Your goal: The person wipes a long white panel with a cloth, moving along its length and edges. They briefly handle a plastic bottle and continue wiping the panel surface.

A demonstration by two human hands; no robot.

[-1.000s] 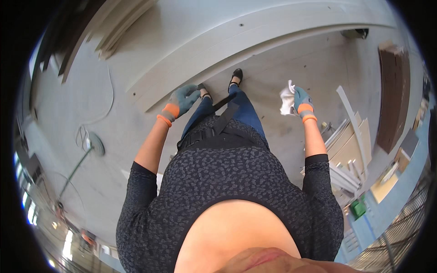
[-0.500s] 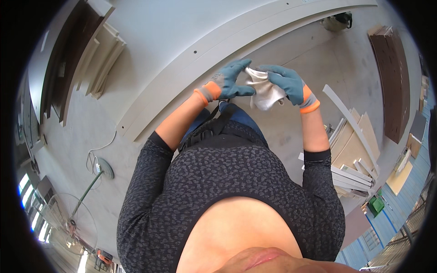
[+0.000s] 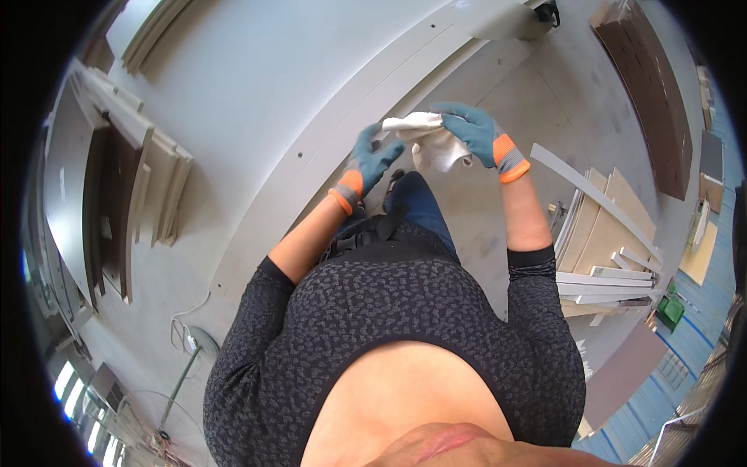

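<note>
Both gloved hands work a white cloth held in front of the waist, just beside the edge of the long grey panel. The left hand pinches one corner; the right hand is closed over the top. It looks like folding or regripping, which would call for a firm, flat hold. Half a second ago the hands sat closer together; now the cloth is stretched wider between them.

One head camera, looking straight down

It sits close above the person's chest, facing the floor (edges bend, perhaps exaggerating distance); no second view shares anything.
</note>
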